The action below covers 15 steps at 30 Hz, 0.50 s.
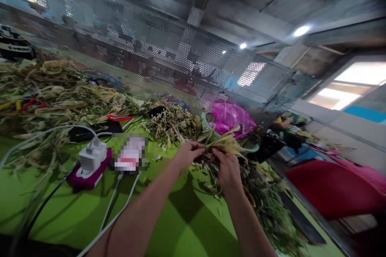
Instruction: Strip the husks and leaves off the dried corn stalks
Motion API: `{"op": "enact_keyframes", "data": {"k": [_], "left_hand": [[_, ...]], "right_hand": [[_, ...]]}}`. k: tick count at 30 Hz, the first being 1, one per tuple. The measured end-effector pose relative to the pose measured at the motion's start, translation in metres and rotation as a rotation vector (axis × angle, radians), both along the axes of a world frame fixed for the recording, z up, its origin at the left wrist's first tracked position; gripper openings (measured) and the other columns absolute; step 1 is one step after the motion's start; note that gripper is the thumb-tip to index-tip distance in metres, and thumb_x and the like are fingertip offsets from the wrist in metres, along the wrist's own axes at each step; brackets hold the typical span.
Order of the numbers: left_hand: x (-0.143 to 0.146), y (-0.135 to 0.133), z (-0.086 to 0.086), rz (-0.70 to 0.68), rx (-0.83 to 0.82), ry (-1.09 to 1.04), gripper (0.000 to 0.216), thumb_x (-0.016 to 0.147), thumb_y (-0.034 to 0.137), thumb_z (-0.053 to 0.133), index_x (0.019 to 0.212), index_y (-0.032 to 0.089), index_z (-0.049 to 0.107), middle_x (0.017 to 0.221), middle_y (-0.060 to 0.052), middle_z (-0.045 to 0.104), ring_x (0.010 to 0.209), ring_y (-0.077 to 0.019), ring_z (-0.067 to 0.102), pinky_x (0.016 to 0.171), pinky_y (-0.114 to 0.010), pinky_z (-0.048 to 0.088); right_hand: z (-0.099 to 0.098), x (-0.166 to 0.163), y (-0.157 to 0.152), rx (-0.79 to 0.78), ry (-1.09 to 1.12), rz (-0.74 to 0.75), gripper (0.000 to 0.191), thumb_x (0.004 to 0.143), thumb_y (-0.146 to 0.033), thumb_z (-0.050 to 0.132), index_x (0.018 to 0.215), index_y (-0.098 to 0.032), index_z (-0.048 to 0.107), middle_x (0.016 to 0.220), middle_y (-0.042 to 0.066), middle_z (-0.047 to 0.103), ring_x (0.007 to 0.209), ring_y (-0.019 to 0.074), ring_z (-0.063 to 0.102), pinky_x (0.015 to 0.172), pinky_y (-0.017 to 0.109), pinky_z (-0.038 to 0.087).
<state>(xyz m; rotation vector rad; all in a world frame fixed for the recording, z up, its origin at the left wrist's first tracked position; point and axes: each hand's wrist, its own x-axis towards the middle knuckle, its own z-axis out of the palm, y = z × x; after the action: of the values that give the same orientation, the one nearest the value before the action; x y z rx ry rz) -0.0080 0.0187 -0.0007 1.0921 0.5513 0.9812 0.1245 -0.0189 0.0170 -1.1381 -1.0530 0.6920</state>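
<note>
My left hand [187, 154] and my right hand [228, 168] meet over a green table [90, 213], both pinched on a bundle of pale yellow-green plant leaves [224, 141]. The left fingers grip the stem end from the left. From below, the right fingers close on the same bundle. Under my right hand lies a heap of darker green stalks [265, 200]. A pile of dried leaf trimmings [170, 122] lies just beyond my left hand.
A large mound of dried leaves [51, 96] covers the table's left. Red-handled scissors [120, 117], a white charger on a purple power strip [90, 164] and white cables lie near. A basin with a pink plastic bag [230, 118] stands behind. Perforated metal screen [150, 56] backs the table.
</note>
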Motion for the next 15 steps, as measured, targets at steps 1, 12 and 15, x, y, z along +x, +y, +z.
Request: {"op": "enact_keyframes", "data": {"k": [1, 12, 15], "left_hand": [[-0.0002, -0.0012, 0.0019, -0.007, -0.047, -0.041, 0.022, 0.069, 0.03, 0.071, 0.071, 0.013, 0.059, 0.057, 0.001, 0.056, 0.051, -0.0083, 0.05, 0.056, -0.022, 0.042], [-0.0045, -0.0043, 0.0032, -0.123, -0.14, -0.157, 0.035, 0.063, 0.039, 0.077, 0.075, 0.013, 0.056, 0.058, 0.003, 0.056, 0.051, -0.0068, 0.05, 0.058, -0.022, 0.043], [-0.0033, -0.0018, 0.0053, -0.061, -0.143, -0.072, 0.028, 0.07, 0.034, 0.071, 0.075, 0.015, 0.051, 0.054, 0.005, 0.053, 0.048, -0.0065, 0.049, 0.055, -0.021, 0.041]], "right_hand": [[-0.0001, -0.0003, -0.0002, -0.014, 0.02, 0.001, 0.013, 0.062, -0.028, 0.074, 0.064, -0.018, 0.065, 0.052, -0.004, 0.055, 0.049, 0.0105, 0.044, 0.05, 0.024, 0.036], [-0.0009, -0.0005, -0.0028, -0.017, 0.051, 0.085, 0.014, 0.064, -0.024, 0.071, 0.075, -0.019, 0.065, 0.065, -0.003, 0.061, 0.056, 0.0115, 0.051, 0.053, 0.024, 0.039], [-0.0011, 0.0, -0.0035, 0.073, -0.089, 0.023, 0.012, 0.068, -0.026, 0.071, 0.077, -0.019, 0.065, 0.063, -0.004, 0.058, 0.055, 0.0107, 0.048, 0.054, 0.024, 0.039]]}}
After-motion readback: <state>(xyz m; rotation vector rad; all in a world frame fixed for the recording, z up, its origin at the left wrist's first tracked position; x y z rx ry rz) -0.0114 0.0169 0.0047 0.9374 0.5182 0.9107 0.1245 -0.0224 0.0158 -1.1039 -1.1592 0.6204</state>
